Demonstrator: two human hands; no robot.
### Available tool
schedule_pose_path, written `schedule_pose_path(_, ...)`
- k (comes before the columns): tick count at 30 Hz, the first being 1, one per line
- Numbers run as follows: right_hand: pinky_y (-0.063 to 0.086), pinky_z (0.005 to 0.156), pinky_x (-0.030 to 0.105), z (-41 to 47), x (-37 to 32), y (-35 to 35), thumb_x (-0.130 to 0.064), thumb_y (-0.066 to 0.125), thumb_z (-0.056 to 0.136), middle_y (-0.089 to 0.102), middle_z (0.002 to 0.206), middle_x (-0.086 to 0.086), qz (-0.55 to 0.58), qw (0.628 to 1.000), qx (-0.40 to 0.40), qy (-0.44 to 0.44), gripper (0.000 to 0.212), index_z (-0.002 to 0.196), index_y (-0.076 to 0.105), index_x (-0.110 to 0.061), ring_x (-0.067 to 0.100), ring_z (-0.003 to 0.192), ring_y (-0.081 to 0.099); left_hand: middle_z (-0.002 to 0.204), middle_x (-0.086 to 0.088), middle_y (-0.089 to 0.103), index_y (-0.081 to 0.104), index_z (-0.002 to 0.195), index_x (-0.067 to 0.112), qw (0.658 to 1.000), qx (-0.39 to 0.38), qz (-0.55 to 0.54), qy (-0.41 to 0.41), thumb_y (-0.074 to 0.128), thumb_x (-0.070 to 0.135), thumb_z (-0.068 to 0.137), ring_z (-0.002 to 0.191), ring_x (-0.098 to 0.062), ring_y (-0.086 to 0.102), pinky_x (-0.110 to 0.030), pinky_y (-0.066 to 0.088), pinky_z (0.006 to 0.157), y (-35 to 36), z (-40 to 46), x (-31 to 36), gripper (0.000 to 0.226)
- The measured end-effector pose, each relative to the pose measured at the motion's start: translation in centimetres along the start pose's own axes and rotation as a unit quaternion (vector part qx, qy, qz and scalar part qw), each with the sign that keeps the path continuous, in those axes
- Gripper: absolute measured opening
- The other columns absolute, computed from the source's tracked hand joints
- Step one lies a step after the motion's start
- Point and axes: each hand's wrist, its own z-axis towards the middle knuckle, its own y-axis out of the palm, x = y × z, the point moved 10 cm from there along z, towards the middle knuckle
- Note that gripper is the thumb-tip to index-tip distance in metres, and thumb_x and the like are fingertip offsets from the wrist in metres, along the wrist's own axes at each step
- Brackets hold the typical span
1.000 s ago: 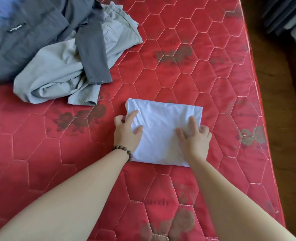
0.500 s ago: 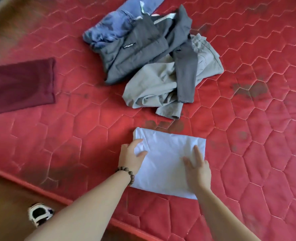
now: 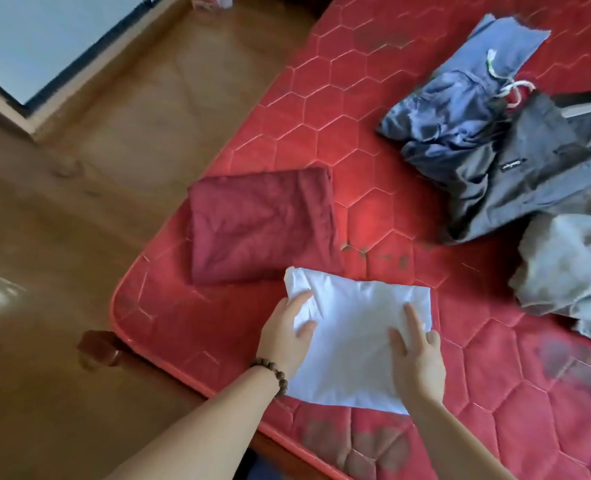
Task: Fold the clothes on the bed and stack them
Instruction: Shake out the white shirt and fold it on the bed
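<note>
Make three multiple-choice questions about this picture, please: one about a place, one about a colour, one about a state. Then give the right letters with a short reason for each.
1. Where does the folded maroon garment lie?
A. near the mattress corner, beside the white garment
B. on the floor
C. under the grey pile

2. What colour is the garment under both hands?
A. blue
B. white
C. grey

3. What state are the clothes at the right in?
A. folded and stacked
B. hanging
C. unfolded in a heap

Answers: 1 A, it lies on the red mattress by its corner, next to the white garment. 2 B, the left hand and right hand rest on white cloth. 3 C, the heap of clothes is crumpled and overlapping.
</note>
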Motion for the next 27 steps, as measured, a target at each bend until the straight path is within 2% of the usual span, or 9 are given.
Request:
schedule_pose_path(4,0.037,0.060,0.032,-0.7,-9.0,-0.4,-0.031,0.048,0.097,0.038,0.101,0.001,-0.020,0.995,0.055,-0.083,0.049,0.143,0.036,-0.043,0.027,0.059,0.043,0.114,0.010,0.052,0.055,0.131,0.023,0.995,0.080,-0.006,0.062,0.065,0.008,0.084,0.102,-0.006,0.053,-0.005,0.035,0.082,-7.6,1.2,1.4,0.051)
schedule_pose_path(9,0.037,0.063,0.031,2.1,-19.9,-0.3,-0.027,0.050,0.097,0.039,0.105,0.004,-0.008,0.982,0.072,-0.173,0.049,0.142,0.038,-0.043,0.029,0.065,0.047,0.118,0.003,0.054,0.054,0.132,0.015,0.982,0.166,-0.020,0.094,0.068,0.006,0.084,0.102,0.009,0.045,0.004,0.028,0.085,-16.2,6.0,2.2,0.051)
schedule_pose_path(13,0.039,0.067,0.032,5.6,-24.6,2.4,-0.030,0.046,0.099,0.040,0.113,0.008,-0.015,0.982,0.044,-0.182,0.047,0.143,0.036,-0.042,0.033,0.071,0.053,0.121,0.000,0.056,0.053,0.133,0.018,0.983,0.170,-0.023,0.065,0.068,0.011,0.084,0.108,-0.003,0.049,0.002,0.028,0.083,-19.0,11.1,0.8,0.051)
schedule_pose_path(16,0.036,0.068,0.029,7.9,-25.8,3.8,-0.032,0.044,0.099,0.037,0.111,0.004,-0.014,0.983,0.040,-0.178,0.046,0.143,0.034,-0.043,0.026,0.068,0.048,0.120,-0.002,0.057,0.053,0.133,0.018,0.984,0.165,-0.028,0.061,0.068,0.011,0.084,0.101,0.002,0.046,0.003,0.028,0.079,-19.4,14.0,0.0,0.052)
schedule_pose_path(20,0.043,0.077,0.028,11.1,-24.5,7.6,-0.032,0.050,0.097,0.031,0.113,0.002,0.021,0.988,-0.033,-0.148,0.052,0.144,0.032,-0.043,0.014,0.067,0.049,0.120,-0.009,0.051,0.044,0.140,0.019,0.992,0.127,0.014,0.009,0.070,0.013,0.083,0.101,-0.012,0.048,-0.009,0.027,0.077,-17.7,16.8,-3.5,0.063)
schedule_pose_path(22,0.046,0.089,0.034,12.2,-22.9,9.6,-0.035,0.052,0.094,0.030,0.122,0.004,0.024,0.990,-0.089,-0.110,0.055,0.144,0.032,-0.044,0.020,0.087,0.054,0.127,-0.012,0.043,0.035,0.145,0.022,0.996,0.085,0.034,-0.023,0.069,0.016,0.085,0.100,-0.012,0.043,-0.011,0.027,0.079,-16.3,17.1,-5.4,0.069)
schedule_pose_path(23,0.044,0.094,0.037,12.4,-22.3,9.9,-0.038,0.052,0.094,0.030,0.127,0.005,-0.005,0.991,-0.088,-0.102,0.055,0.144,0.032,-0.044,0.026,0.100,0.053,0.130,-0.013,0.041,0.033,0.146,0.022,0.996,0.077,0.041,-0.028,0.068,0.019,0.086,0.104,-0.015,0.044,-0.015,0.029,0.081,-15.9,17.0,-5.9,0.070)
schedule_pose_path(25,0.036,0.100,0.043,12.1,-23.0,8.2,-0.046,0.048,0.093,0.031,0.139,0.010,-0.144,0.979,0.022,-0.140,0.053,0.144,0.035,-0.039,0.035,0.119,0.041,0.138,-0.018,0.037,0.036,0.145,0.019,0.982,0.123,0.143,-0.017,0.066,0.027,0.086,0.117,-0.032,0.044,-0.033,0.040,0.088,-16.6,16.3,-5.4,0.067)
schedule_pose_path(27,0.027,0.104,0.050,10.1,-26.1,7.1,-0.049,0.042,0.093,0.033,0.147,0.015,-0.214,0.936,0.127,-0.247,0.052,0.141,0.042,-0.029,0.037,0.130,0.034,0.145,-0.021,0.036,0.045,0.139,0.015,0.938,0.193,0.284,0.034,0.065,0.030,0.084,0.126,-0.040,0.040,-0.049,0.040,0.093,-17.2,15.8,-2.9,0.061)
